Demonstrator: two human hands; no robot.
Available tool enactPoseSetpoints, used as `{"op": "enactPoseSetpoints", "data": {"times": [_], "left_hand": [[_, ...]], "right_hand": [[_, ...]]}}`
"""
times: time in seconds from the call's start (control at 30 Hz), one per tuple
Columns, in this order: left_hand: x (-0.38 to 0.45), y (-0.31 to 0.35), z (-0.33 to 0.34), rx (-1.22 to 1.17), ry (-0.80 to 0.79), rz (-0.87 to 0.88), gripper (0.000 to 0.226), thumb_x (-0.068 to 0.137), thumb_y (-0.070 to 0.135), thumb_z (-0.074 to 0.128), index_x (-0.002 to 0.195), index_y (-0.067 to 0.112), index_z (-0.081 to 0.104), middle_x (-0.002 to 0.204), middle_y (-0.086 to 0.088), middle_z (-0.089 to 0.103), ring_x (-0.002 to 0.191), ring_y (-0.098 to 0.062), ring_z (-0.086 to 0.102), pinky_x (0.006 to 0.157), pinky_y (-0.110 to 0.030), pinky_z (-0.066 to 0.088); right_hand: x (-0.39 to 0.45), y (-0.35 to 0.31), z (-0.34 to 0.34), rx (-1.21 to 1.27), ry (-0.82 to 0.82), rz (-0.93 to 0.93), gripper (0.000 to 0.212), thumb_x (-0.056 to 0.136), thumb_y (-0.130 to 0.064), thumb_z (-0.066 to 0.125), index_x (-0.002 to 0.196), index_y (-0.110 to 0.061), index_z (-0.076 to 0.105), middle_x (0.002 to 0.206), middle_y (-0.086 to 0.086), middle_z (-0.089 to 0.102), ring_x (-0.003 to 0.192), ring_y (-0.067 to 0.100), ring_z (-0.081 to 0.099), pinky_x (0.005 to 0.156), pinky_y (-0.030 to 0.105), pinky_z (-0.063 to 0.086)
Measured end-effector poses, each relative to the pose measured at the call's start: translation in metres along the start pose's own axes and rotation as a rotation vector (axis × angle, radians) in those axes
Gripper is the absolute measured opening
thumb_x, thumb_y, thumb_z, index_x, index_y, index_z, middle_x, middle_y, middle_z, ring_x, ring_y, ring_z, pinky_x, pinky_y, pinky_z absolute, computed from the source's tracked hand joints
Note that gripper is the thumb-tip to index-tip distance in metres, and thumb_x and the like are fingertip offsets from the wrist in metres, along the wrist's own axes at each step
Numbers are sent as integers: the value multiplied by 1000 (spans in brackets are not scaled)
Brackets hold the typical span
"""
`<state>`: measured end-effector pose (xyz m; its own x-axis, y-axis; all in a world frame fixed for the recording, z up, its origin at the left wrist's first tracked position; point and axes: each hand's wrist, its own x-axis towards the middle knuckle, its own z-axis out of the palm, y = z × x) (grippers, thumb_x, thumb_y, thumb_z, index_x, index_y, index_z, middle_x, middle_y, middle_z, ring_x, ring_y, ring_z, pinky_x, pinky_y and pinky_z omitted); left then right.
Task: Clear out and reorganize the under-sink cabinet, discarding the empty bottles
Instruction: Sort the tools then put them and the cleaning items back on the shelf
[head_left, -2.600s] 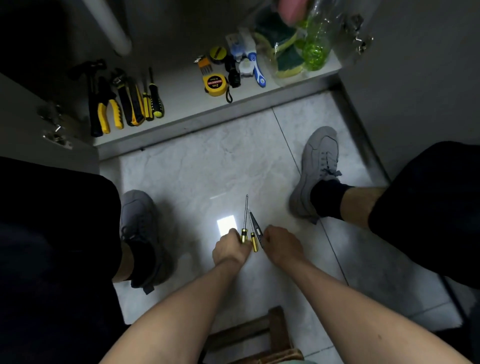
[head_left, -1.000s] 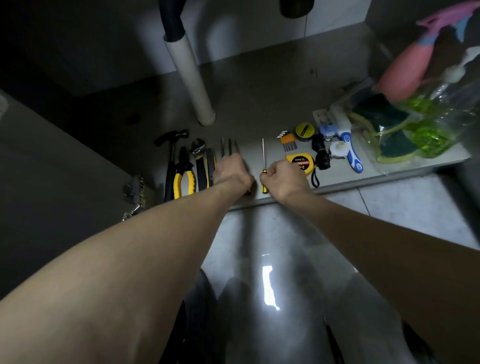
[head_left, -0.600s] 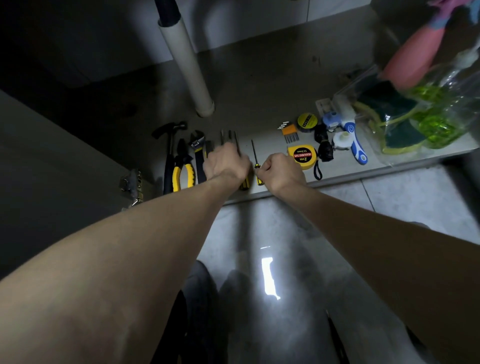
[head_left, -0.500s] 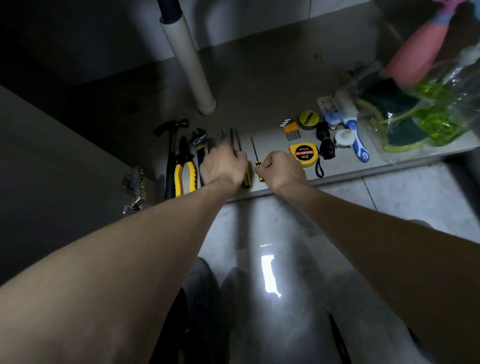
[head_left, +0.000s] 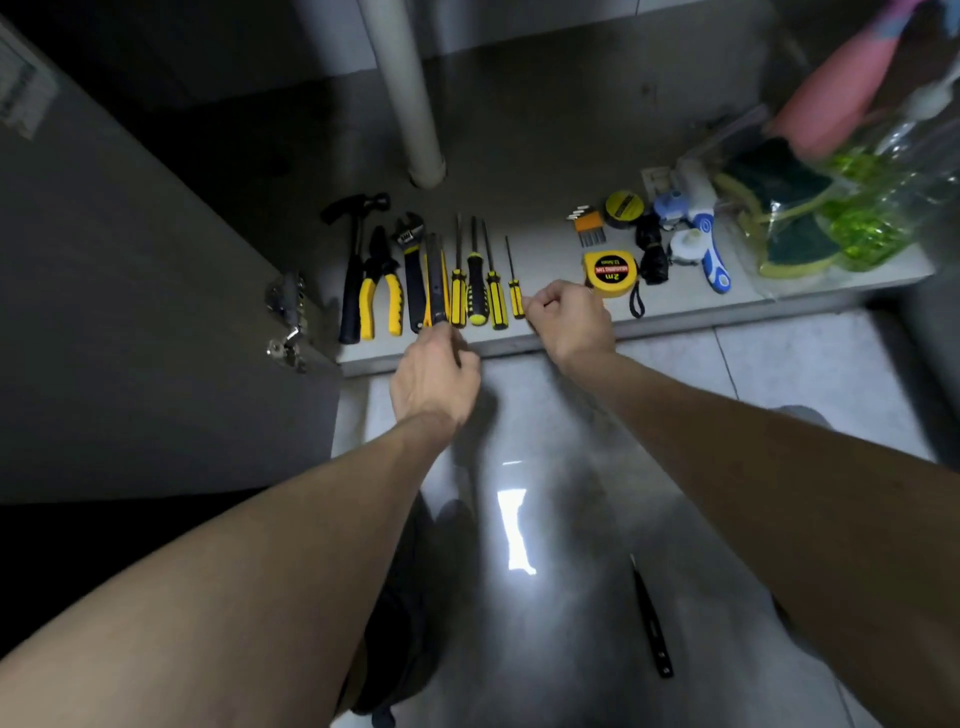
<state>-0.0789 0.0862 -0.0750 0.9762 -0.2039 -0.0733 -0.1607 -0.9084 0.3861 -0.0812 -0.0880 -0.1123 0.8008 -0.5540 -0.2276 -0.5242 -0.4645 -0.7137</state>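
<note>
Right hand (head_left: 569, 317) is curled, fingertips pinching the handle end of the smallest screwdriver (head_left: 516, 291) on the cabinet floor (head_left: 550, 260). Left hand (head_left: 434, 374) hangs loosely curled just below the utility knife (head_left: 435, 286); can't tell if it's touching. Bagged bottle (head_left: 878, 208) sits far right of both hands.

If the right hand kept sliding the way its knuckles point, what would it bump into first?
Probably the small yellow screwdriver: the right hand points left along the shelf, its fingertips almost at the handle. Depth is hard to judge.
</note>
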Motion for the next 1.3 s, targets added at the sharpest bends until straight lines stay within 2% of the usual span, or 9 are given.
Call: {"op": "enactPoseSetpoints", "data": {"times": [0.23,0.33,0.43,0.57,0.8,0.93,1.03,1.17,1.3], "left_hand": [[-20,8,13,23,-144,129,22,94,24,50,113,14,55,113,-5,59,102,-23,55,82,-36,49],[-32,10,18,73,-221,199,33,95,26,50,126,14,54,122,-6,59,112,-24,54,93,-38,48],[-39,16,19,110,-246,247,35,95,26,52,128,14,53,123,-6,59,113,-24,55,98,-41,46],[-42,22,20,79,-239,258,36,95,25,52,129,14,53,123,-6,60,115,-23,54,98,-41,47],[-34,23,13,21,-128,307,27,95,23,53,120,17,56,114,0,58,108,-18,54,88,-35,51],[-4,24,6,12,38,340,21,94,21,53,113,17,58,109,1,56,103,-17,50,79,-29,46],[29,27,2,2,113,313,21,92,20,54,111,15,61,111,-3,57,107,-21,50,81,-33,44],[67,26,4,54,3,260,38,92,30,59,127,17,59,130,-5,53,122,-25,45,97,-40,43],[82,18,8,97,-87,240,55,89,47,61,138,22,54,147,-4,44,136,-24,36,109,-40,35]], "right_hand": [[-101,78,-21,-138,-151,36,32,95,-42,52,74,-18,58,78,2,65,84,30,64,68,32,45],[-148,128,-29,-404,-384,114,35,93,-49,54,94,-17,68,100,7,70,96,30,67,80,34,53],[-189,176,-36,-655,-541,117,44,88,-60,59,105,-21,66,108,3,67,101,27,66,76,31,45],[-206,203,-33,-709,-650,118,35,82,-56,68,82,-23,57,89,1,61,90,24,67,66,29,43],[-153,155,-22,-349,-429,91,28,75,-47,69,70,-23,57,69,-7,65,71,18,66,59,28,47],[-89,93,-30,-41,-215,-17,19,80,-43,71,74,-27,62,69,-11,66,66,0,60,61,21,47],[-40,42,-35,119,-109,-116,16,84,-39,72,81,-27,63,63,-13,61,59,1,55,59,22,45],[22,-11,-37,15,-9,-185,17,90,-40,70,86,-26,62,65,-12,57,67,9,57,55,25,39],[55,-27,-23,-99,-54,-81,7,96,-24,64,102,-21,67,99,1,71,96,22,65,76,28,49]]}}
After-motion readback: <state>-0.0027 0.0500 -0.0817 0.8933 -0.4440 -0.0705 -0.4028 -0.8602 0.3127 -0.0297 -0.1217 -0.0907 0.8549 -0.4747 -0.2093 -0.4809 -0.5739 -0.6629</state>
